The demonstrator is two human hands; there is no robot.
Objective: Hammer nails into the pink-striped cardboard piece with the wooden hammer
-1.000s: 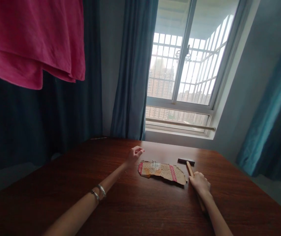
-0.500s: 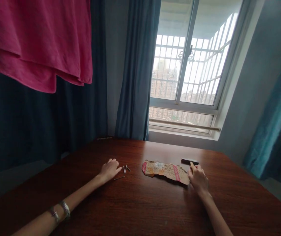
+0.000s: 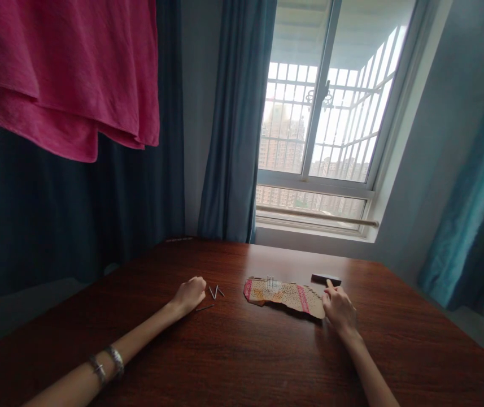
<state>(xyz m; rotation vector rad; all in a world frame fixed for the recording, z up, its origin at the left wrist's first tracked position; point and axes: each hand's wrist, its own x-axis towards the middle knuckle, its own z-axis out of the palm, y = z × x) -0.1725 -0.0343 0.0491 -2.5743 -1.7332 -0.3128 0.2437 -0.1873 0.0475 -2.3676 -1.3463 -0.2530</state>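
Observation:
My left hand [image 3: 190, 294] rests on the table as a closed fist, and I see nothing in it. Just right of it lie several loose metal nails [image 3: 215, 292]. A torn cardboard piece [image 3: 290, 295], with dots and pink bands, sits near the middle; a few nails [image 3: 270, 281] stand upright at its back edge. My right hand [image 3: 340, 308] is closed around the pale handle of a hammer [image 3: 325, 279], beside the cardboard's right end. The hammer's dark head lies beyond my fingers, and most of its handle is hidden.
The brown wooden table [image 3: 242, 356] runs back toward a barred window [image 3: 315, 130]. A pink towel [image 3: 68, 85] hangs at upper left. Blue curtains [image 3: 235, 141] hang behind the table and at the right.
The fingers of my left hand have curled into a tighter fist, and the thumb has drawn back from the nails. My right hand stays on the hammer, almost unmoved.

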